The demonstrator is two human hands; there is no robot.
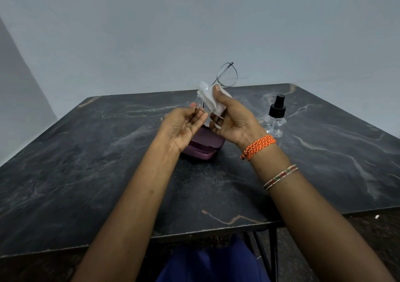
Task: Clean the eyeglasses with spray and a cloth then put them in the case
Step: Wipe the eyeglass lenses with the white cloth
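Thin wire-framed eyeglasses [227, 74] are held up above the table's middle. My left hand [184, 127] pinches the lower end of the frame between finger and thumb. My right hand [234, 119] holds a white cloth [211, 101] wrapped round the lower lens, its thumb pressing on the front. The upper lens sticks up bare. A purple glasses case [203, 145] lies on the table beneath my hands, partly hidden by them. A clear spray bottle [276, 117] with a black pump top stands to the right of my right hand.
The dark marbled table [86, 162] runs to a near edge at the bottom, with black metal legs [272, 253] under its right side. A plain grey wall stands behind the far edge.
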